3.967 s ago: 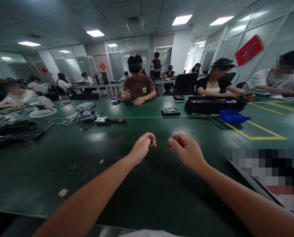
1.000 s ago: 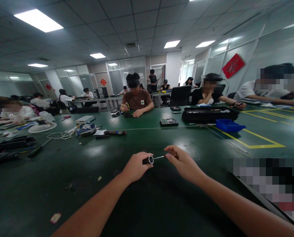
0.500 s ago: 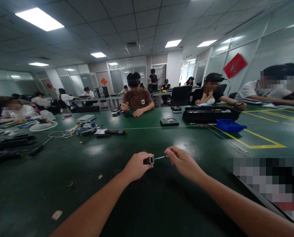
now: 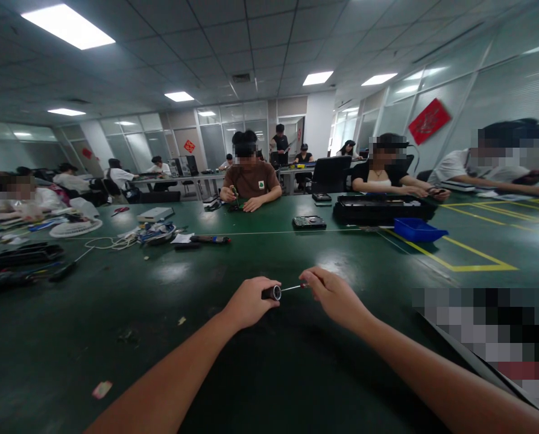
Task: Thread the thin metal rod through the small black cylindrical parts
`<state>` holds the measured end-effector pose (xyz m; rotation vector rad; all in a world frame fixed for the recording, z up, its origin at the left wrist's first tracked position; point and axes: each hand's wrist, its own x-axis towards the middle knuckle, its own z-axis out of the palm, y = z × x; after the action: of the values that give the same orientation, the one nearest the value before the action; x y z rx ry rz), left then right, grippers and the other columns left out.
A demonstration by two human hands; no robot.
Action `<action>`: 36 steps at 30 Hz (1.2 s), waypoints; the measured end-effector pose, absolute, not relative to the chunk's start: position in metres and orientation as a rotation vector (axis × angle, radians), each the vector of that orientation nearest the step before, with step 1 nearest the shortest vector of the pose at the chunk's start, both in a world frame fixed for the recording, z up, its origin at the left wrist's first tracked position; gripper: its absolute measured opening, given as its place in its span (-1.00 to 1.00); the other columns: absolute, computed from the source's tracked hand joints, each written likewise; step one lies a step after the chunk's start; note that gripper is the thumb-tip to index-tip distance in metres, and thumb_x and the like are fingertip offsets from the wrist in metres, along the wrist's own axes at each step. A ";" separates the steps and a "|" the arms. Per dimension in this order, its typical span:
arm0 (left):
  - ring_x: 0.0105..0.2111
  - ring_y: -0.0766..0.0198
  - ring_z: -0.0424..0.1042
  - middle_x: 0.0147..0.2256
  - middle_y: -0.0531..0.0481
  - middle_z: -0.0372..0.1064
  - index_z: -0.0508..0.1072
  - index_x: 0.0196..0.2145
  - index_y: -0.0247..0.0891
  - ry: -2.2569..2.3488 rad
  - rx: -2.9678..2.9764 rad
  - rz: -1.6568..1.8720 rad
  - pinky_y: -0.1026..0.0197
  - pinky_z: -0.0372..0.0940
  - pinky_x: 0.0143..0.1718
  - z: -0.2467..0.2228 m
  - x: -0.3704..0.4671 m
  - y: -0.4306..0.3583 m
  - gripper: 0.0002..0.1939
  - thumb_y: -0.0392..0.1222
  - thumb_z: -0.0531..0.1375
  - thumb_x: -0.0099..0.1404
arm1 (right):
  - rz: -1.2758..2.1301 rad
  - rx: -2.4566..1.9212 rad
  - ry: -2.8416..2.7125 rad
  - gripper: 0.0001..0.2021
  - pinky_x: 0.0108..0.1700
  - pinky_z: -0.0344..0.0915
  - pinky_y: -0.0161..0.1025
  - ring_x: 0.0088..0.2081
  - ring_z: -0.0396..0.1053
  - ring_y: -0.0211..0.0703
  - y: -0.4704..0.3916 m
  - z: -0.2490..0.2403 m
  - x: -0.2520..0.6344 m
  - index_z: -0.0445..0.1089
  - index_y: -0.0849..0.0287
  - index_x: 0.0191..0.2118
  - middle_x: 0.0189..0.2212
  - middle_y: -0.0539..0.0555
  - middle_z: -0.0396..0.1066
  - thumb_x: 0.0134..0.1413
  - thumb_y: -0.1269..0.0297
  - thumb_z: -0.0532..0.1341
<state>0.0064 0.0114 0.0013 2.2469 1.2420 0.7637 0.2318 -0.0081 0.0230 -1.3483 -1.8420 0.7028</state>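
Observation:
Held by my left hand (image 4: 248, 304) is a short dark cylinder (image 4: 275, 293) with a pale ring around its end, which faces me. My right hand (image 4: 333, 296) pinches the red end of a thin screwdriver (image 4: 291, 289). Its metal shaft points left, to the cylinder's side; whether the tip touches is too small to tell. Both hands are above the green tabletop (image 4: 233, 374), close together in front of me.
Ahead lie a hard drive (image 4: 309, 222), a black case (image 4: 382, 211) and a blue tray (image 4: 418, 230). Cables (image 4: 156, 234), a pen-like tool (image 4: 210, 240) and a white fan grille (image 4: 76, 227) are at the left. Several people sit around the table.
My hands keep nearly the same pose on the cylinder and screwdriver. The view shifts slightly. Across the table at the right, a person has lowered a hand from the face.

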 end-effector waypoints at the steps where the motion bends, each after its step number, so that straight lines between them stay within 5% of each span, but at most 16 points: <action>1: -0.09 0.14 0.44 -0.08 -0.03 0.50 0.55 -0.02 -0.17 1.246 2.249 0.763 0.12 0.26 0.02 0.002 0.006 0.011 -0.58 -0.29 0.35 0.12 | 0.688 -1.336 -1.840 -0.68 -0.35 0.25 -0.17 -0.40 0.37 -0.12 -0.008 0.023 0.231 0.41 0.12 -0.15 -0.41 0.04 0.44 0.29 0.07 0.00; 5: -0.09 0.13 0.44 -0.08 -0.04 0.50 0.55 -0.03 -0.17 1.260 2.257 0.755 0.12 0.27 0.02 0.004 0.007 0.010 -0.60 -0.29 0.34 0.13 | 0.694 -1.295 -1.783 -0.71 -0.22 0.31 -0.14 -0.29 0.42 -0.09 -0.009 0.022 0.231 0.29 0.14 0.02 -0.31 0.06 0.46 0.22 0.18 0.08; 12: -0.09 0.14 0.45 -0.08 -0.03 0.50 0.54 -0.02 -0.19 1.258 2.276 0.752 0.13 0.26 0.04 0.003 0.007 0.011 -0.59 -0.29 0.34 0.13 | 0.719 -1.361 -1.832 -0.67 -0.33 0.25 -0.19 -0.42 0.35 -0.14 -0.010 0.024 0.230 0.40 0.12 -0.25 -0.47 0.01 0.38 0.29 0.06 -0.01; 15: -0.09 0.15 0.45 -0.09 -0.03 0.50 0.53 -0.02 -0.20 1.260 2.282 0.763 0.13 0.26 0.02 0.002 0.007 0.011 -0.60 -0.29 0.34 0.15 | 0.691 -1.293 -1.769 -0.75 -0.27 0.28 -0.18 -0.35 0.38 -0.13 -0.011 0.021 0.230 0.33 0.11 -0.08 -0.36 0.02 0.42 0.24 0.15 0.05; 24: -0.07 0.12 0.44 -0.06 -0.05 0.49 0.52 0.00 -0.18 1.282 2.282 0.749 0.11 0.27 0.04 0.003 0.006 0.010 -0.59 -0.25 0.33 0.16 | 0.680 -1.278 -1.819 -0.69 -0.33 0.25 -0.20 -0.40 0.34 -0.15 -0.014 0.020 0.230 0.40 0.10 -0.23 -0.44 0.01 0.37 0.30 0.05 0.00; 29: -0.04 0.11 0.43 -0.04 -0.04 0.48 0.53 0.00 -0.17 1.281 2.264 0.779 0.09 0.25 0.08 0.001 0.006 0.012 -0.59 -0.23 0.33 0.17 | 0.668 -1.262 -1.711 -0.76 -0.26 0.31 -0.17 -0.32 0.40 -0.11 -0.013 0.018 0.230 0.32 0.10 -0.06 -0.32 0.06 0.44 0.23 0.16 0.07; 36: -0.02 0.11 0.43 -0.03 -0.04 0.48 0.52 0.01 -0.18 1.273 2.239 0.830 0.08 0.24 0.11 0.002 0.003 0.013 -0.59 -0.22 0.33 0.18 | 0.778 -1.155 -1.665 -0.75 -0.16 0.36 -0.11 -0.26 0.43 -0.09 -0.013 0.018 0.228 0.38 0.14 -0.15 -0.33 0.07 0.47 0.22 0.10 0.11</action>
<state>0.0033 0.0127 0.0023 2.2388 1.2729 0.8303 0.2284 -0.0131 0.0177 -1.1551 -1.6650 0.7778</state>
